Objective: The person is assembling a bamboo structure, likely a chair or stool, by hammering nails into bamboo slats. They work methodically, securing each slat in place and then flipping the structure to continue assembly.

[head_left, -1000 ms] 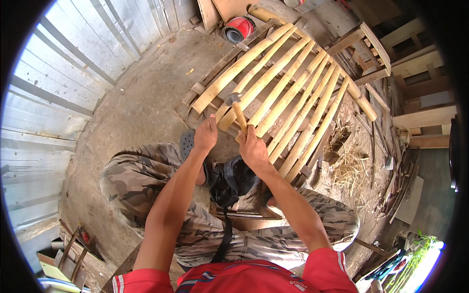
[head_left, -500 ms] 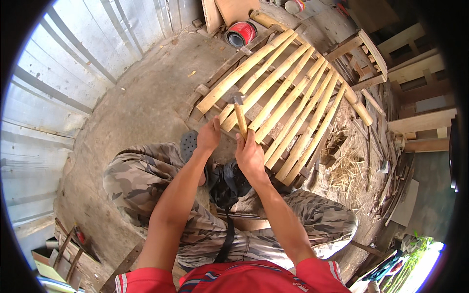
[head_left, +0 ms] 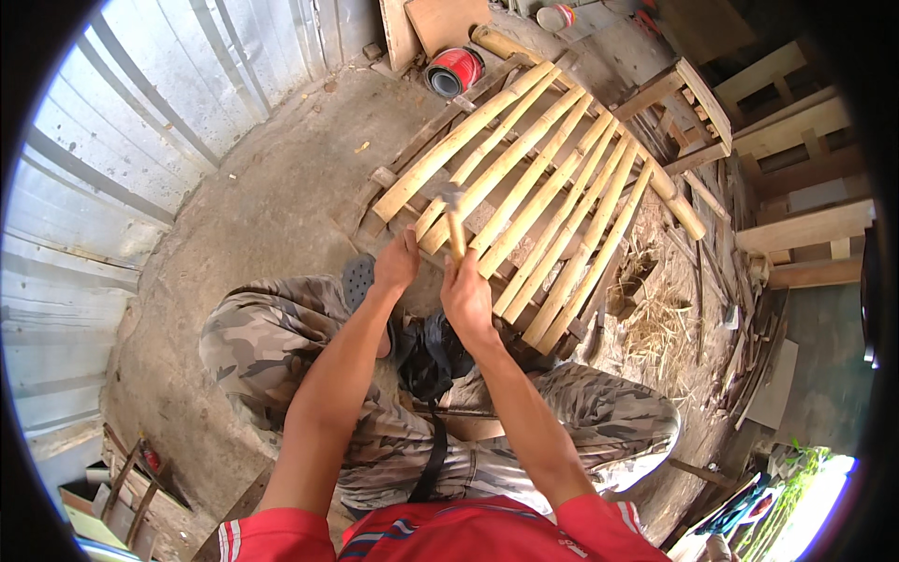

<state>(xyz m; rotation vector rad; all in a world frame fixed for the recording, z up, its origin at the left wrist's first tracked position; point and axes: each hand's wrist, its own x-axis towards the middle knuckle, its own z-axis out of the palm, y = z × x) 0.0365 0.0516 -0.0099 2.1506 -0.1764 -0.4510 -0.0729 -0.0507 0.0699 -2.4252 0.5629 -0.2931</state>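
My right hand (head_left: 468, 295) grips the wooden handle of a hammer (head_left: 456, 229). The hammer's dark metal head is over the near part of the bamboo slats, toward the left of the row. My left hand (head_left: 398, 264) is closed, its fingertips at the near end of a bamboo slat (head_left: 433, 217), just left of the hammer. Whatever those fingers pinch is hidden. Several pale yellow slats lie side by side in a fan across a frame, with gaps between them. A thick bamboo pole (head_left: 676, 201) runs under their far ends.
A red can (head_left: 455, 71) stands beyond the frame's far left corner. A black bag (head_left: 433, 361) lies between my legs. Corrugated metal sheeting (head_left: 112, 178) forms the left wall. At right are a wooden crate-like frame (head_left: 707, 103), straw (head_left: 655, 318) and scrap wood.
The hammer head has come down a little toward the slats, and my right hand has shifted slightly left with it. My left hand keeps its place at the slat's end.
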